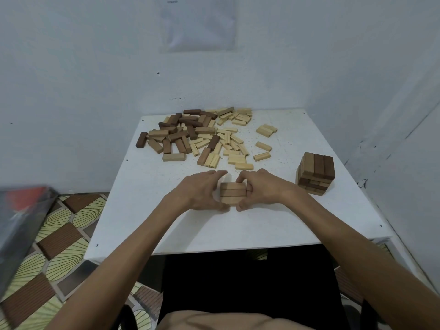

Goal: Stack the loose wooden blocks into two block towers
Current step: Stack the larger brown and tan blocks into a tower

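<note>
A low stack of tan wooden blocks (232, 193) sits near the middle of the white table (238, 229), its top layer showing three blocks side by side. My left hand (201, 190) cups its left side and my right hand (260, 189) cups its right side, fingers curled round the block ends. A short tower (315, 173) of several layers, topped by three brown blocks, stands at the table's right edge. A pile of loose dark and pale blocks (202, 135) covers the far part of the table.
White walls close in behind and to the right of the table. A patterned floor mat (59, 236) lies to the left, with a dark blurred object (19, 215) at the left edge. The tower stands close to my right forearm.
</note>
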`<state>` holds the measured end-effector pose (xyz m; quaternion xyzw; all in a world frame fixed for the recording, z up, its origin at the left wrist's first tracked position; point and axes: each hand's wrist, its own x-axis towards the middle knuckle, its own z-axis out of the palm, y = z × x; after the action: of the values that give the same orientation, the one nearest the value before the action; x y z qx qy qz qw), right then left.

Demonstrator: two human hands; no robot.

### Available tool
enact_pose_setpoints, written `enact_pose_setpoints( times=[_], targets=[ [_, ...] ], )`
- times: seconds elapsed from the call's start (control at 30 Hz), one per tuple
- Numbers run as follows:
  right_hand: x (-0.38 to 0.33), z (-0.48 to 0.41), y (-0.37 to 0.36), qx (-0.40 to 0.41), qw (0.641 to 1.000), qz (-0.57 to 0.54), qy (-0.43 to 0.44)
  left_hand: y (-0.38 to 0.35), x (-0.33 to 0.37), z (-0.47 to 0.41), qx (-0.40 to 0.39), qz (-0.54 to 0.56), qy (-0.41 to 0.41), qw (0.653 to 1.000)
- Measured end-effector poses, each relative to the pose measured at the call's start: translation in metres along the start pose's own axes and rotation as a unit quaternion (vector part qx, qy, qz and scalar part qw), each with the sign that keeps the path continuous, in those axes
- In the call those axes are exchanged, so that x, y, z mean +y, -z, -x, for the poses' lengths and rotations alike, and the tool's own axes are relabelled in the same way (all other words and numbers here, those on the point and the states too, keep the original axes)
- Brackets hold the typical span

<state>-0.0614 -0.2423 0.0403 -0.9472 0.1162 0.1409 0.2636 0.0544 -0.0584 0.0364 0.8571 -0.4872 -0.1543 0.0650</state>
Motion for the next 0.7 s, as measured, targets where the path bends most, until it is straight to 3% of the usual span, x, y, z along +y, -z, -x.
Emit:
enact_pose_setpoints(
  times=[0.1, 0.4, 0.7],
  targets=[
    [-0.001, 0.001, -0.001, 0.009, 1.0, -0.001, 0.0, -0.006, -0.008, 0.002, 0.067, 0.007, -0.041, 0.997],
    [-0.002, 0.011, -0.002, 0.044, 0.994, 0.079, 0.055, -0.017, -0.018, 0.0, 0.097, 0.103, -0.1, 0.985],
    [0.012, 0.037, 0.032, 0.105, 0.986, 0.072, 0.104, 0.017, -0.003, -0.018, 0.107, 0.144, -0.135, 0.974]
  ],
)
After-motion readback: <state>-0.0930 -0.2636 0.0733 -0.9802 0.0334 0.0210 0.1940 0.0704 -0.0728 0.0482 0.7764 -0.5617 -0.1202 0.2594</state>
